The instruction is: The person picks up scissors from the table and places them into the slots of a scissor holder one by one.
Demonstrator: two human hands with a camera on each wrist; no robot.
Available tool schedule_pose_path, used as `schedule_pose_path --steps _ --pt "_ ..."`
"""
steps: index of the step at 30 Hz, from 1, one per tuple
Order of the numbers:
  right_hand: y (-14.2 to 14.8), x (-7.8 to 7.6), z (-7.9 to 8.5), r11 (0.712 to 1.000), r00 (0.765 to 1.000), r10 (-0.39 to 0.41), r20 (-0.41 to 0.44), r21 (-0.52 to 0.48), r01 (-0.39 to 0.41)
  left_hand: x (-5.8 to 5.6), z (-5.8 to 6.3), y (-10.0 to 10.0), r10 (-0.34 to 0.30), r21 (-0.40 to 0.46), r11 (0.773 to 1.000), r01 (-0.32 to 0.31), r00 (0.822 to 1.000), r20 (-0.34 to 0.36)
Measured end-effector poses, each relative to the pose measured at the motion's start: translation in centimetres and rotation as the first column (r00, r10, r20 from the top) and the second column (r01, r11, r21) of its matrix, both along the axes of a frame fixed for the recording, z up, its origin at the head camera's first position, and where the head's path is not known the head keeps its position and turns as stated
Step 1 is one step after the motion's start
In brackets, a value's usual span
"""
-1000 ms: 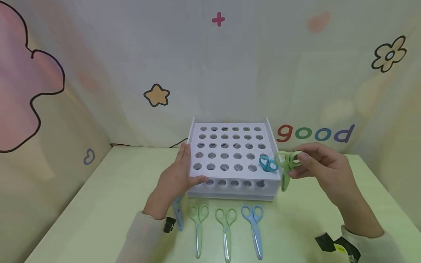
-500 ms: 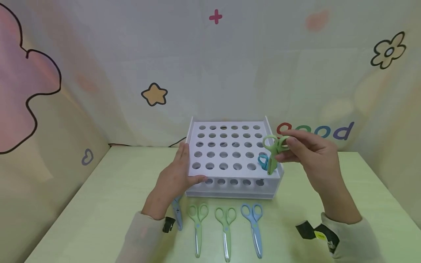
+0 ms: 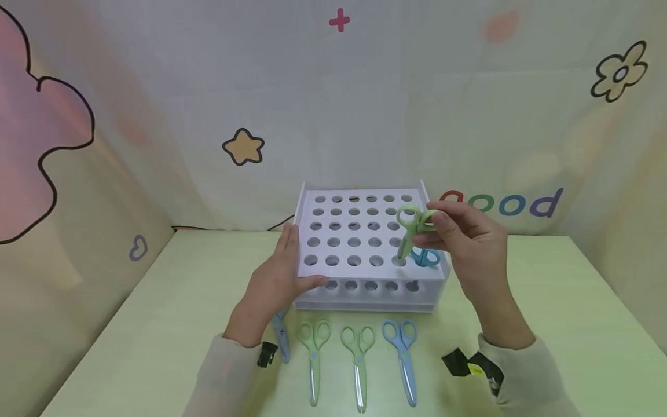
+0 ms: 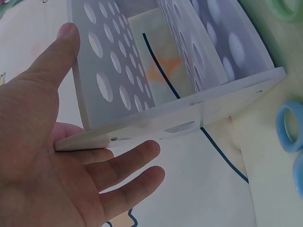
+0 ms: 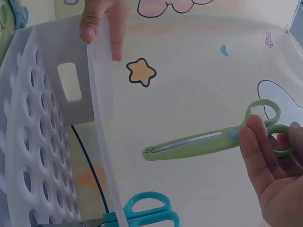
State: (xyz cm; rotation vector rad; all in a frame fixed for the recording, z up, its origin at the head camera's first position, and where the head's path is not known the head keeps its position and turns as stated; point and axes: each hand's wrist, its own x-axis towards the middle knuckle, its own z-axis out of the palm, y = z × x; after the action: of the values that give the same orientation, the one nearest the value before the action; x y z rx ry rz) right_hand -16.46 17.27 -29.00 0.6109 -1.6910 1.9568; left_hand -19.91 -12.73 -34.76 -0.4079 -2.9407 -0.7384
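My left hand [image 3: 273,286] rests against the left side of a white perforated rack [image 3: 344,251], its thumb over the front edge of the top panel. In the left wrist view the other fingers stretch along the outer side, fairly straight. My right hand [image 3: 471,249] pinches light green scissors [image 5: 199,144] by a handle loop, above the rack's right part. Their capped-looking closed blades point down in the head view, tip overlapping a front-row hole. Just beside it, teal scissors [image 3: 429,258] stand in the front right hole with their handles up; their blades show inside the rack.
In front of the rack lie two green scissors [image 3: 314,359] and blue scissors [image 3: 403,347], handles toward the rack. More blue scissors [image 3: 282,336] lie partly hidden by my left wrist. A printed cloth [image 3: 333,116] hangs behind the pale table [image 3: 172,324].
My right hand has carried the green scissors leftward from beside the rack to over its right part, passing the teal scissors. My left hand stays on the rack's side.
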Motion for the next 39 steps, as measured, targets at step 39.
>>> schedule_pose_path --steps 39 --pt "-1.8 -0.9 -2.1 0.992 0.998 -0.036 0.043 0.126 0.030 -0.1 0.0 -0.1 -0.009 0.002 1.000 0.009 1.000 0.003"
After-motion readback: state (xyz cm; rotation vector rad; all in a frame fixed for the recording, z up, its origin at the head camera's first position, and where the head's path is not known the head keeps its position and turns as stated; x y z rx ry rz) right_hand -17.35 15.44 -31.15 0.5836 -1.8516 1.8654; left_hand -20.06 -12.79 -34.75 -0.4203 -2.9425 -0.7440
